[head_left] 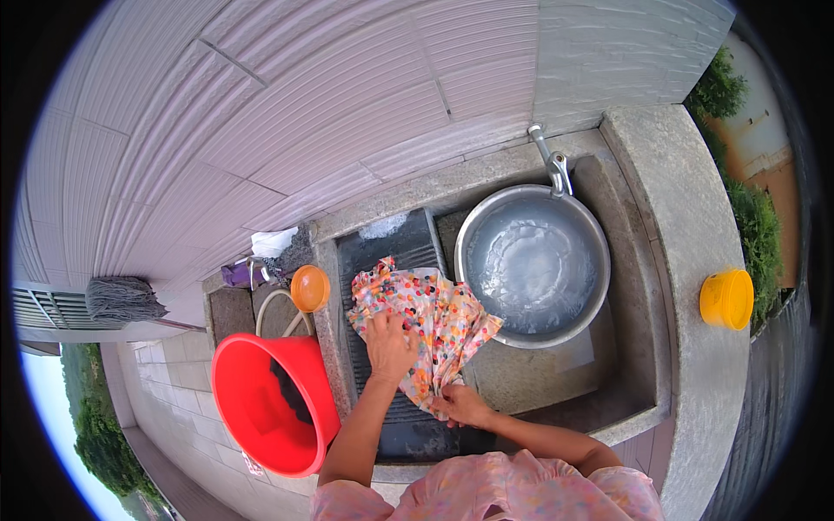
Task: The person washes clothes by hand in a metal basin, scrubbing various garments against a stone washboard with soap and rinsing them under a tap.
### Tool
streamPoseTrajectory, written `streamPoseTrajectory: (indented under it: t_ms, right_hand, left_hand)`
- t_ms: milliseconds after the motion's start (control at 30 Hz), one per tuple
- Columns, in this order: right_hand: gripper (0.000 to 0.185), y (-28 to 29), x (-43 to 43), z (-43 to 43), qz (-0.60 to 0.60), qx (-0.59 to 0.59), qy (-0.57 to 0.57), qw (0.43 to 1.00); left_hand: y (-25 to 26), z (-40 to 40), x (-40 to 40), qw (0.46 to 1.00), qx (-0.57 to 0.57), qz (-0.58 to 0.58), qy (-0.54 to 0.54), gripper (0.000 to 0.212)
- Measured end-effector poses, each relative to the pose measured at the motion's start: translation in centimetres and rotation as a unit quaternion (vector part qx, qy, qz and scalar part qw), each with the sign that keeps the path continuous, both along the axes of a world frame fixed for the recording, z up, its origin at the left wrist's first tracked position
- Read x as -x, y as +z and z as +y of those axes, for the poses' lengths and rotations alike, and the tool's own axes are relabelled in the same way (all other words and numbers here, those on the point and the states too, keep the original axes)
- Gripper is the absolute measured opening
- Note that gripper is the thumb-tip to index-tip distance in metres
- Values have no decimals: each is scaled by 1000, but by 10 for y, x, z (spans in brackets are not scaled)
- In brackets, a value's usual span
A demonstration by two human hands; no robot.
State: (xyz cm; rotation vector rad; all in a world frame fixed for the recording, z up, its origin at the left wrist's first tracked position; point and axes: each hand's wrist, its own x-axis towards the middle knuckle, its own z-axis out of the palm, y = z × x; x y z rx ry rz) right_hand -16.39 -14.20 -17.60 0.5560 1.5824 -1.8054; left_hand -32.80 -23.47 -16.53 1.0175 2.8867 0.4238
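Note:
A wet garment with a colourful dotted print lies spread over a dark ribbed washboard slab in a stone sink. My left hand rests on the cloth with its fingers bent into it; whether it grips is not clear. At the garment's near edge, my right hand pinches the fabric between thumb and fingers. To the right, a round metal basin filled with cloudy water stands in the sink, beneath a metal tap.
A red plastic bucket with something dark inside stands left of the sink. Near it are an orange bowl, a hose and a purple packet. A yellow tub sits on the right stone ledge. A tiled wall rises behind.

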Motion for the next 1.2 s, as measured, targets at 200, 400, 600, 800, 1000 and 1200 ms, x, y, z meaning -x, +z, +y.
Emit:
streamPoseTrajectory:
  t_ms: [200,400,600,800,1000,1200]
  right_hand:
    - [31,-12,-1,1,3,-92,43,995]
    - [32,-13,3,-2,-13,-65,10,998]
    - [31,-18,3,0,3,-59,10,998]
    - [31,-16,3,3,-60,15,-37,997]
    - [47,-27,1,48,-199,-24,-292,935]
    - [31,-96,32,38,-160,241,-549,784]
  left_hand:
    - [-52,-2,33,990,20,66,-122,29]
    - [-74,13,80,981,28,98,163,31]
    - [-49,-18,-39,971,10,4,-238,31]
    - [-64,-2,101,988,41,84,126,32]
    - [-61,-36,-65,997,-17,7,-74,30]
    - [-68,-34,38,988,11,90,127,34]
